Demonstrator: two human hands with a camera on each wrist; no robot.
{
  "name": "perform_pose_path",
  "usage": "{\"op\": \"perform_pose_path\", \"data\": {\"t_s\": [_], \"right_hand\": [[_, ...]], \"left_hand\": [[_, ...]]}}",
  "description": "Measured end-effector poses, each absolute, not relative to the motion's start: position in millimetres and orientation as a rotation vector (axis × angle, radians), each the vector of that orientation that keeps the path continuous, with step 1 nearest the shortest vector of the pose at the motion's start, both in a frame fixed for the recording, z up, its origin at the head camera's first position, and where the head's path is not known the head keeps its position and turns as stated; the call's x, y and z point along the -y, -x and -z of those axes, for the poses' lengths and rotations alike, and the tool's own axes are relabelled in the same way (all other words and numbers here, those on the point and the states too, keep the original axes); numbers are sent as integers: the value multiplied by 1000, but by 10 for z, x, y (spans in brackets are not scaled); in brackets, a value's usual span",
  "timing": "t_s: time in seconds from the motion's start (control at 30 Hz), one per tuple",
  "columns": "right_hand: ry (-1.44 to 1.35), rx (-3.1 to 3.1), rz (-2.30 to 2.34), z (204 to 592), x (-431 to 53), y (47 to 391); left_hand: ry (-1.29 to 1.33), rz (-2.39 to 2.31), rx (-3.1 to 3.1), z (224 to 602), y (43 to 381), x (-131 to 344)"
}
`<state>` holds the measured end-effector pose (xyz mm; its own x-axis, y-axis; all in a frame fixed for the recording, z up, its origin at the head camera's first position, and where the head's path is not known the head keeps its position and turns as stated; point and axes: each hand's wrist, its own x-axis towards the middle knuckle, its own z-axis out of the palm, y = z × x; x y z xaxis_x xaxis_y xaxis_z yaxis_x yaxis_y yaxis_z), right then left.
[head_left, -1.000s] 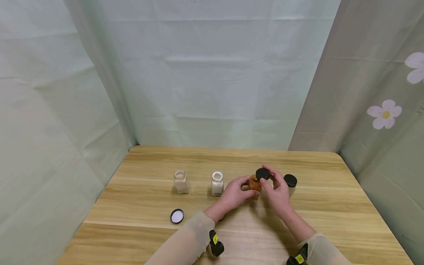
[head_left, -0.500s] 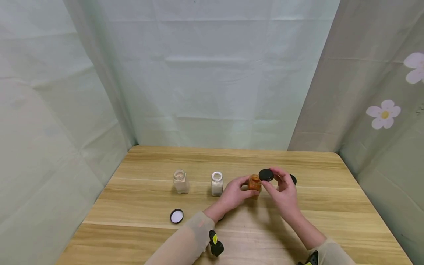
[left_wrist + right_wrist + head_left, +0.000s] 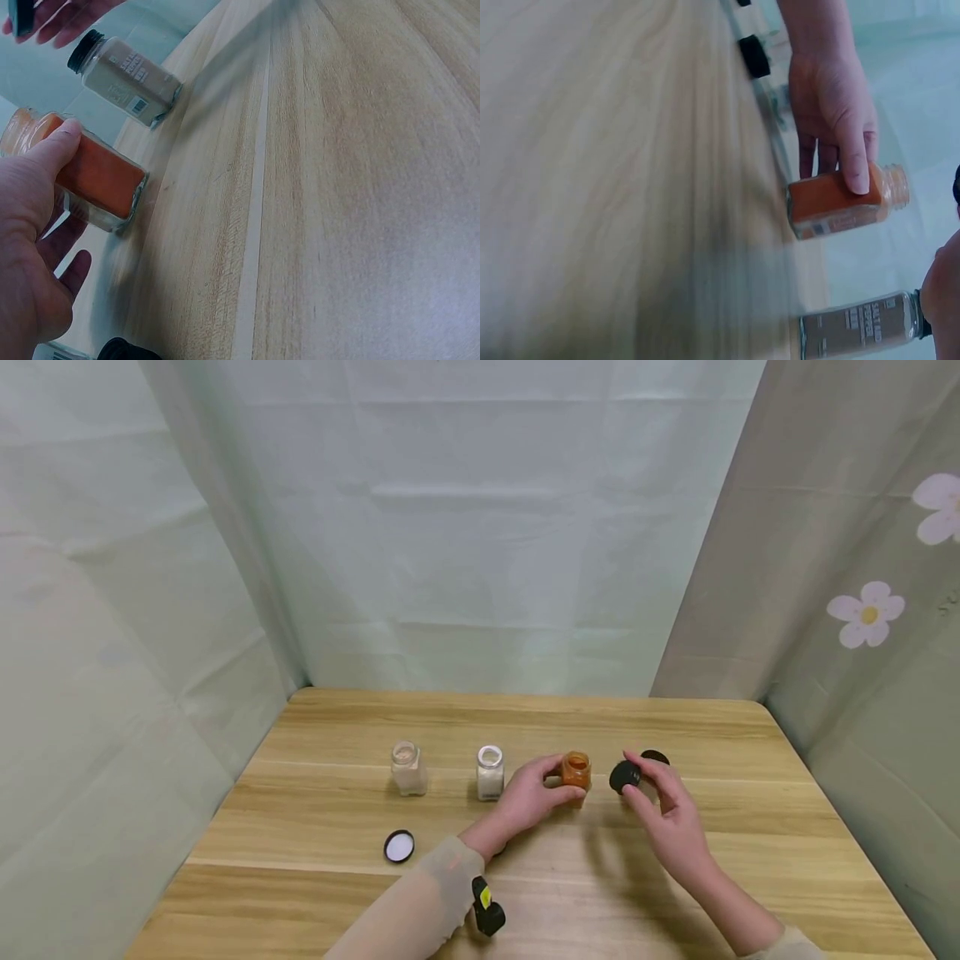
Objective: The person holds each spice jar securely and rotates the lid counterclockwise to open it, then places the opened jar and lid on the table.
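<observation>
My left hand (image 3: 531,791) grips a square glass spice jar (image 3: 103,177) of orange-red powder, thumb on one side and fingers on the other. The jar stands upright on the wooden table, its mouth uncovered. To its right, my right hand (image 3: 673,822) pinches a round black lid (image 3: 625,777) between thumb and fingers, tilted and clear of the jar. Just behind that hand stands a capped jar of greyish-brown powder (image 3: 129,79) with a black lid and white lettering; in the head view the hand largely hides it.
Two uncovered jars, one of beige powder (image 3: 408,770) and one of whitish powder (image 3: 491,774), stand on the table's left half. A black-rimmed lid (image 3: 399,847) lies there with its white inside up. Another dark lid shows partly behind my left wrist. Pale curtains surround the wooden table (image 3: 300,827).
My right hand has moved the black lid right and down, away from above the orange jar's mouth, and tilted it. My left hand stays on the jar.
</observation>
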<state>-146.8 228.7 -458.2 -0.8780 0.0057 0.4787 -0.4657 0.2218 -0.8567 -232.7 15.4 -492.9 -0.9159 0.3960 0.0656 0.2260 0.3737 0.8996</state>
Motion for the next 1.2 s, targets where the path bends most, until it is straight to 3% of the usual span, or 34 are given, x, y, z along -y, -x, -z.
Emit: {"op": "perform_pose_path", "data": {"t_s": [0.33, 0.57, 1.2], "right_hand": [[-487, 2467, -1222, 4692, -2378, 1327], [-428, 2541, -1109, 4780, -2333, 1325], [-627, 2653, -624, 5087, -2107, 1410]], "left_hand": [[-578, -1566, -2472, 4912, 2338, -146], [-570, -1553, -2482, 4909, 2344, -147], [-572, -1516, -2502, 4901, 2323, -143]]}}
